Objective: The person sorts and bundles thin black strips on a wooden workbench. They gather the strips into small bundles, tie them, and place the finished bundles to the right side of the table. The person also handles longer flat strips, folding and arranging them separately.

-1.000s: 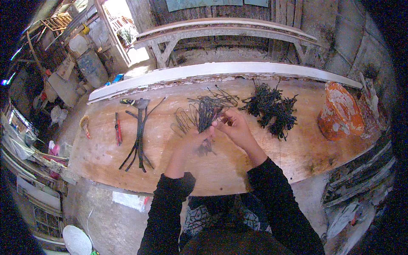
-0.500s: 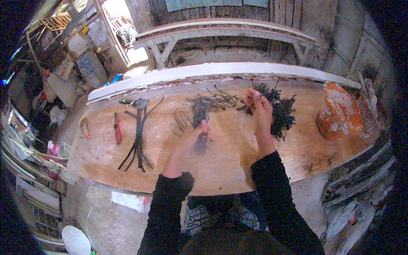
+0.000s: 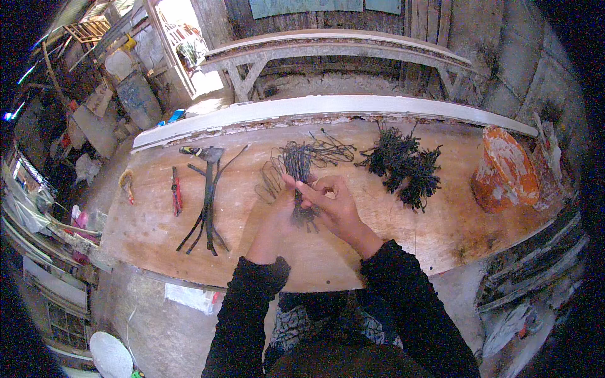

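Note:
Over the middle of the wooden table, my left hand is closed around a bundle of thin black cords, whose ends hang below the fist. My right hand meets it from the right, thumb and forefinger pinched on the bundle at the grip. Which strand the pinch takes is too small to tell. Just beyond the hands lie loose loops of thin black cord. Further right is a heap of short, knotted black cord pieces.
Left on the table lie long black strips, a hammer-like tool with a yellow-black handle, red-handled pliers and a brush. An orange, white-smeared bucket stands at the right. A white beam runs along the far edge.
My right hand has moved left and down from beside the heap to the bundle, where it now pinches. My left hand stays on the bundle, nearly in place.

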